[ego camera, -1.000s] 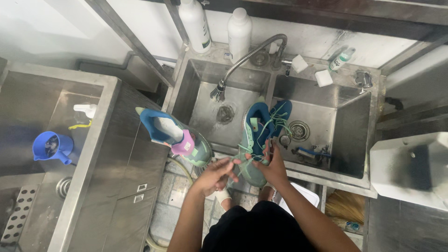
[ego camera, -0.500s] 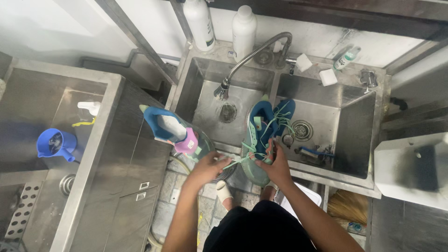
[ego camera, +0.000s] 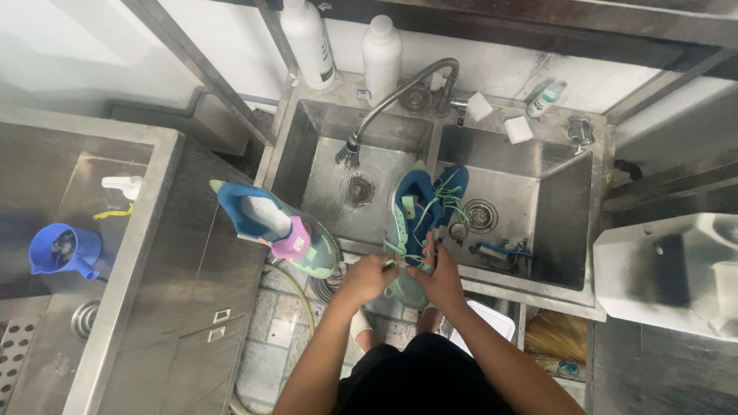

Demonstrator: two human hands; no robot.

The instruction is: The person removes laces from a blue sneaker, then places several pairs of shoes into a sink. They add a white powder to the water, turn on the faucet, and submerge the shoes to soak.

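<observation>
Two hands meet at the sink's front rim. Left hand and right hand both pinch the pale green laces of a teal sneaker lying just ahead of them, across the basin divider. Its mate sits left of the left hand. Step in hand looks like lace work; next calls for a fresh fingertip grip on one strand.

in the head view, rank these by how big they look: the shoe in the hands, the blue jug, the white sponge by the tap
1. Shoe, held by the left hand and right hand, though it sits nearer the camera.
2. Blue jug.
3. White sponge.
</observation>
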